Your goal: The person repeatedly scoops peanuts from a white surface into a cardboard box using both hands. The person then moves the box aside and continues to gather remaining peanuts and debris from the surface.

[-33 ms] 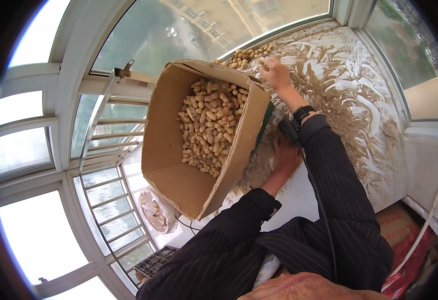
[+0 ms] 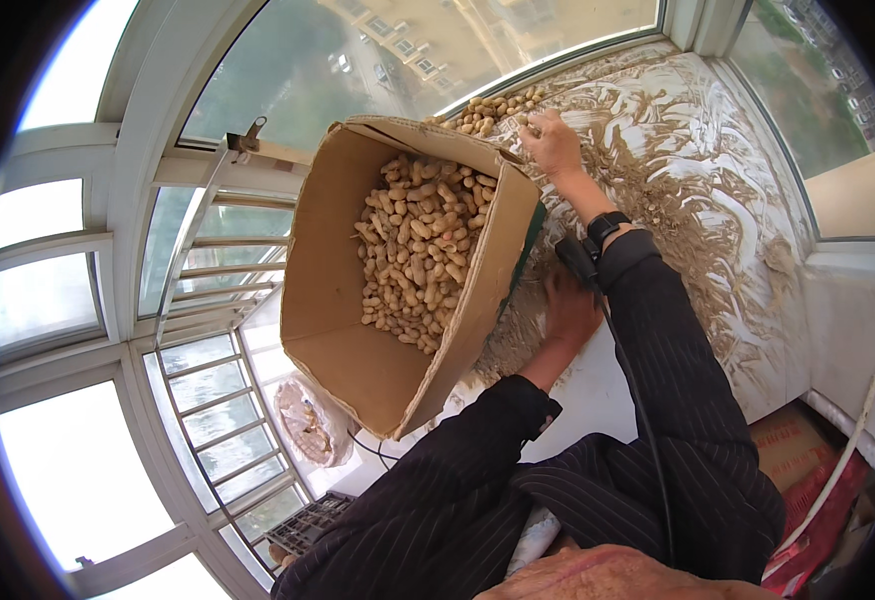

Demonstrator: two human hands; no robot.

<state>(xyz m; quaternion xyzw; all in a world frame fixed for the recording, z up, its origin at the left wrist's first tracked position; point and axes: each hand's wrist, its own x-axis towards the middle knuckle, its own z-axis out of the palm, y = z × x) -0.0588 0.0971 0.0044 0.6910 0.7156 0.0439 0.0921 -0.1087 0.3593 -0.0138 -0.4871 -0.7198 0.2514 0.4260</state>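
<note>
A tilted cardboard box [image 2: 333, 235], its mouth toward me, holds a heap of unshelled peanuts [image 2: 423, 245]. Beyond its far right corner, my right hand [image 2: 556, 150] is bent over the sill beside a small pile of peanuts [image 2: 488, 112]. Its fingers are curled together; what lies between them is too small to make out. My left hand [image 2: 570, 312] rests low on the sill, right of the box, with its visible fingers stretched out. The black device [image 2: 578, 258] on a cable, next to my right wrist strap [image 2: 606, 228], covers part of it.
Dried brown dirt streaks the white sill [image 2: 703, 150]. Window panes and frames surround it, with a metal rack [image 2: 223, 270] at the left. Below the box stands a plastic bag [image 2: 310, 425] near a dark crate [image 2: 313, 520]. A white hose [image 2: 843, 460] hangs at the lower right.
The box has shifted very slightly left. My hands stay in nearly the same places.
</note>
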